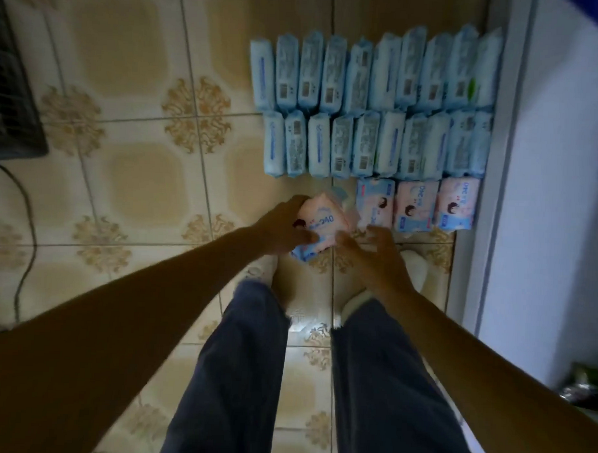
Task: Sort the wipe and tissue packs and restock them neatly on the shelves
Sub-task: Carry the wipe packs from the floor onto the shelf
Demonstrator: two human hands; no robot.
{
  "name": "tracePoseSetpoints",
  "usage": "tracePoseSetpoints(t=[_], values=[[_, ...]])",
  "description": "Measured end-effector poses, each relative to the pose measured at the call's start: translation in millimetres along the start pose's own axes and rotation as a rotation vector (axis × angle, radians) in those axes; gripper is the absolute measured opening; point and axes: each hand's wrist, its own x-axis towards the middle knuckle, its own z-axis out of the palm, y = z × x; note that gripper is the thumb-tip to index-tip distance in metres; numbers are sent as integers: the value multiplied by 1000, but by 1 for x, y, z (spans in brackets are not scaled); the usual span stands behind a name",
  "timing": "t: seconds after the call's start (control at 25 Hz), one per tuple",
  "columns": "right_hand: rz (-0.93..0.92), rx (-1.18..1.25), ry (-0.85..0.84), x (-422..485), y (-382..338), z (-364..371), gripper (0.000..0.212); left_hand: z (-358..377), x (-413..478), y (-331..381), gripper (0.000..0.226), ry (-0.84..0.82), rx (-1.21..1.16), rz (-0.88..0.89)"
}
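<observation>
Pink pack [316,223] in L hand [280,225] is showing "240". Two floor packs [417,205] right of the grip are showing "240" upside down. Blue packs [363,93] beyond the grip: print & barcodes unreadable.

just 1 cam, head-mounted, looking pretty much straight down at the floor [136,173] from standing height, hands [284,225] close, mid-frame.

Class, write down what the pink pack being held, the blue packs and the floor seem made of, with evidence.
Pink pack: thin printed plastic film, probably; it crumples where the left hand grips it. Blue packs: likely the same film, slightly glossy, with barcodes printed on the wrap. Floor: glazed ceramic tile, judging by grout lines and sheen.
</observation>
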Motion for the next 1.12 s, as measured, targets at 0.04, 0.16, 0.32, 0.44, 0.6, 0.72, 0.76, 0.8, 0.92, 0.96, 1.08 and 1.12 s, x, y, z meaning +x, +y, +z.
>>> tracePoseSetpoints(t=[0.04,0.16,0.32,0.44,0.6,0.72,0.76,0.8,0.92,0.96,1.08,1.12], values=[[-3,167,17,-17,-28,-8,54,-16,-22,20,72,-40,87,81],[6,443,-51,-80,-94,-26,62,-61,-104,80,77,-112,220,252],[84,764,-80,-198,-145,-53,39,-90,-249,139,90,18,-4,369],[-10,809,-23,-288,-166,-65,48,-77,-342,165,94,2,10,526],[-110,658,83,-394,-181,-70,83,-56,-408,184,93,103,75,569],[-252,663,326,-464,-165,-73,74,-38,-446,212,78,86,213,549],[-341,634,432,-486,-155,-72,69,-29,-455,221,78,37,217,580],[-430,588,524,-507,-144,-73,61,-20,-469,233,77,-16,238,613],[-514,561,771,-565,-102,-80,49,23,-507,264,69,-204,306,757],[-538,605,846,-583,-87,-84,48,40,-524,275,69,-279,273,780],[-632,736,1040,-644,-35,-93,40,110,-575,299,83,-481,103,839],[-646,766,1099,-667,-16,-95,40,138,-595,307,83,-516,61,822]])
